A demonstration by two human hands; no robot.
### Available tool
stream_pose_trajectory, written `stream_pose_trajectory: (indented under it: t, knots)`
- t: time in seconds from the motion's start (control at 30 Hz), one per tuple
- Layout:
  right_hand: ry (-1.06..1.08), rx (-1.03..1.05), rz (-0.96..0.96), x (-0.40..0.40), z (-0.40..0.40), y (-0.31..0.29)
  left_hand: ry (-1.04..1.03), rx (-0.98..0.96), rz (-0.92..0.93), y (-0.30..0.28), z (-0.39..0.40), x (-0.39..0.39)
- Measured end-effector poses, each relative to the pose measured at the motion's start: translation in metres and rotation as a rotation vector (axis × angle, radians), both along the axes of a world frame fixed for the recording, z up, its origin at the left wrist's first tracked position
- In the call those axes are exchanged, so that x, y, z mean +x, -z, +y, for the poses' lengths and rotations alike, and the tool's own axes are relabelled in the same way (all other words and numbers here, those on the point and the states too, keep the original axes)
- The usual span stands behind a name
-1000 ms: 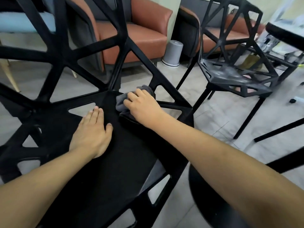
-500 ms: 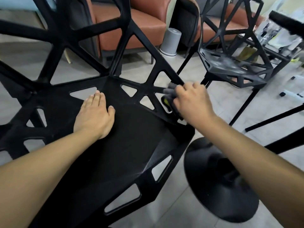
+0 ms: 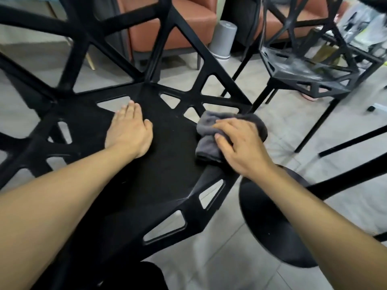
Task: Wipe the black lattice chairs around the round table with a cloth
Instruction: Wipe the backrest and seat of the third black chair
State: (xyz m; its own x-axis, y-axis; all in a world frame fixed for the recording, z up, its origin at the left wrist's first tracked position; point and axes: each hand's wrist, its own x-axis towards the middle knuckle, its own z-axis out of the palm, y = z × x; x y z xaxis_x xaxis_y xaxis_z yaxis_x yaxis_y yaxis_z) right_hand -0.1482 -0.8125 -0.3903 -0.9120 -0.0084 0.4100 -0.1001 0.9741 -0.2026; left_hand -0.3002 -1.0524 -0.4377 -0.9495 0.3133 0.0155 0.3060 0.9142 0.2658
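A black lattice chair [image 3: 167,174] fills the middle of the view, its seat right below me and its open backrest rising at the top left. My left hand [image 3: 129,130] lies flat on the seat, fingers together, holding nothing. My right hand [image 3: 238,147] presses a dark grey cloth [image 3: 209,130] onto the seat's right edge, fingers spread over it. A second black lattice chair [image 3: 303,68] stands at the upper right, its seat looking dusty.
The round black table base [image 3: 270,222] sits on the tiled floor just right of the chair. Orange armchairs [image 3: 184,26] and a small grey bin [image 3: 223,40] stand at the back. Thin black chair legs [image 3: 351,143] cross the right side.
My right hand with the cloth swept from the inner seat out to the far right rail, then back toward me along the right edge. My left hand stayed flat on the seat.
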Motion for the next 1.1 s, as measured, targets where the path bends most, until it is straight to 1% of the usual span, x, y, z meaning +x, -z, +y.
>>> stream_pose_trajectory:
  t: [0.07, 0.13, 0.17, 0.23, 0.3, 0.37, 0.43, 0.47, 0.53, 0.57, 0.63, 0.7, 0.73, 0.77, 0.8, 0.83, 0.9, 0.97, 1.03, 1.1]
  knots:
    - [-0.155, -0.046, -0.109, 0.014, -0.044, -0.005, -0.008, 0.061, 0.004, -0.004, 0.001, 0.003]
    - [-0.302, -0.037, -0.217, 0.021, -0.082, -0.006, -0.021, 0.147, 0.048, -0.007, -0.002, 0.008]
    - [-0.348, -0.023, -0.238, 0.018, -0.093, -0.007, -0.025, 0.183, 0.081, -0.008, -0.004, 0.01]
    - [-0.341, 0.018, -0.256, -0.001, -0.093, -0.004, -0.043, 0.222, 0.099, -0.013, -0.01, 0.016]
    - [-0.238, 0.099, -0.248, -0.035, -0.078, 0.0, -0.105, 0.222, 0.017, -0.025, -0.019, 0.026]
    - [-0.104, 0.208, -0.219, -0.077, -0.061, 0.005, -0.14, 0.097, -0.119, -0.038, -0.03, 0.039]
    - [-0.018, 0.25, -0.202, -0.112, -0.065, 0.01, -0.098, -0.094, -0.199, -0.054, -0.044, 0.063]
    - [0.008, 0.229, -0.198, -0.125, -0.074, 0.013, -0.069, -0.164, -0.209, -0.06, -0.05, 0.078]
    - [-0.002, 0.127, -0.231, -0.128, -0.105, 0.015, -0.057, -0.214, -0.239, -0.068, -0.061, 0.119]
    - [-0.075, 0.076, -0.254, -0.12, -0.125, 0.016, -0.058, -0.203, -0.23, -0.071, -0.066, 0.141]
    - [-0.323, 0.024, -0.304, -0.088, -0.158, 0.018, -0.048, -0.186, -0.177, -0.075, -0.068, 0.179]
    - [-0.568, 0.013, -0.384, -0.065, -0.165, 0.012, -0.073, -0.231, -0.179, -0.076, -0.069, 0.2]
    - [-0.629, 0.027, -0.41, -0.069, -0.155, 0.008, -0.096, -0.261, -0.207, -0.077, -0.069, 0.206]
    - [-0.603, 0.051, -0.402, -0.081, -0.138, 0.008, -0.114, -0.279, -0.241, -0.079, -0.068, 0.21]
    - [-0.518, 0.064, -0.365, -0.099, -0.118, 0.009, -0.12, -0.277, -0.247, -0.08, -0.07, 0.212]
    - [-0.392, 0.083, -0.319, -0.118, -0.096, 0.01, -0.111, -0.264, -0.262, -0.085, -0.071, 0.212]
    - [-0.176, 0.123, -0.341, -0.146, -0.063, 0.009, -0.076, -0.239, -0.329, -0.096, -0.075, 0.21]
    - [-0.07, 0.092, -0.365, -0.144, -0.071, 0.009, -0.03, -0.241, -0.453, -0.103, -0.082, 0.203]
    - [-0.036, 0.035, -0.314, -0.118, -0.113, 0.006, 0.006, -0.271, -0.539, -0.106, -0.091, 0.195]
    - [-0.163, -0.031, -0.336, -0.072, -0.164, 0.0, 0.074, -0.267, -0.579, -0.111, -0.103, 0.184]
